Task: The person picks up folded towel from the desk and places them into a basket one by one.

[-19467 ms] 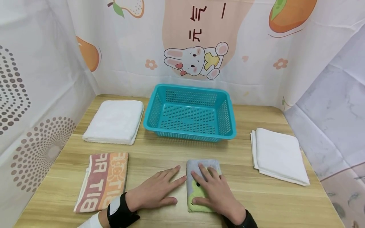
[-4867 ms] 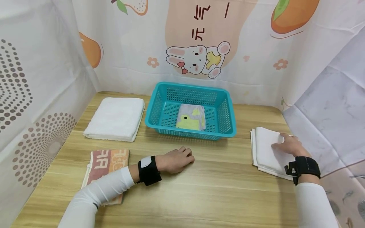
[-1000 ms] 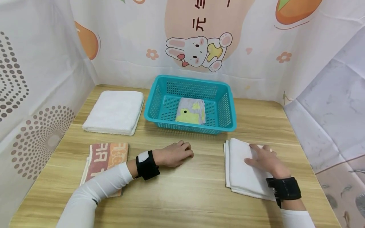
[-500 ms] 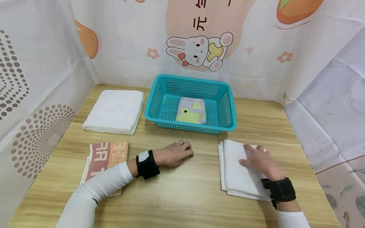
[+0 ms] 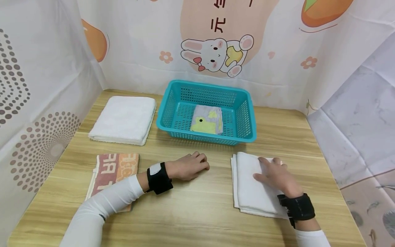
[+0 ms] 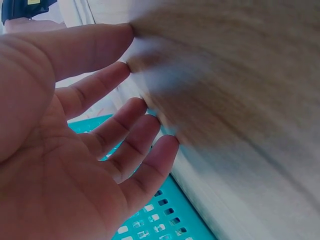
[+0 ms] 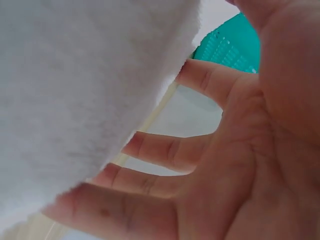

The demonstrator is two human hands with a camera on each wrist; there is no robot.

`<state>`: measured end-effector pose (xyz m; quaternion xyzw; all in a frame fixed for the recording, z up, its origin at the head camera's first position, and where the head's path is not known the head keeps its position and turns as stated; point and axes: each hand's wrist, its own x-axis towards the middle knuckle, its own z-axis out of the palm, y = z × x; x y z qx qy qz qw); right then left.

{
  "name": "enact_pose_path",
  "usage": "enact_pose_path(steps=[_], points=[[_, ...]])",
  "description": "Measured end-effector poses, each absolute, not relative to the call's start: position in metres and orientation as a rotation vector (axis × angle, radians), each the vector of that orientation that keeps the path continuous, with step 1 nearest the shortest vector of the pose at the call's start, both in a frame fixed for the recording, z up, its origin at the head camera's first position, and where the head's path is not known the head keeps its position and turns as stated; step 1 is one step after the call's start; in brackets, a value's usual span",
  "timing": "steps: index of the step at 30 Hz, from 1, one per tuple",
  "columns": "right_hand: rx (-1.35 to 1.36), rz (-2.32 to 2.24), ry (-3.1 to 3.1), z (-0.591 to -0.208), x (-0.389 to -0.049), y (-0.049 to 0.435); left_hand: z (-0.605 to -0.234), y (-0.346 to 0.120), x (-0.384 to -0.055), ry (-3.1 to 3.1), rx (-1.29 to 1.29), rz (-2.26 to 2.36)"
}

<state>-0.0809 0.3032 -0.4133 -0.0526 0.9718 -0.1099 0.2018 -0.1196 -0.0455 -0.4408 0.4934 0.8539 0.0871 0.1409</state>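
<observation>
My right hand (image 5: pixel 277 175) lies on a folded white towel (image 5: pixel 251 187) at the right of the table, its fingers spread over the top. In the right wrist view that hand's fingers (image 7: pixel 170 152) reach out fairly straight, tips pressing on the fluffy white towel (image 7: pixel 85 90). My left hand (image 5: pixel 186 167) rests on the table in front of the basket, holding nothing. Its fingers (image 6: pixel 122 132) are loosely bent in the left wrist view, with the tips on the wood. A folded grey-and-yellow towel with a duck pattern (image 5: pixel 205 121) lies inside the teal basket (image 5: pixel 213 138).
Another folded white towel (image 5: pixel 124 118) sits at the back left. A red-and-orange patterned towel (image 5: pixel 115 168) lies in front of it, partly hidden under my left forearm. Printed curtains (image 5: pixel 139 48) enclose the wooden table (image 5: pixel 200 219) at the back and sides.
The duck towel went from the table into the basket. Since then my right hand has reached the right white towel and slid it left and nearer, still sliding slightly. The left hand stays put lately.
</observation>
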Motion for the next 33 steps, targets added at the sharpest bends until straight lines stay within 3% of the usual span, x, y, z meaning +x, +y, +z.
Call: enact_pose_path(steps=[33], points=[[-0.215,-0.324,2.775,-0.422,-0.077,0.263,-0.442,-0.046,-0.113,2.496,1.441,0.163]])
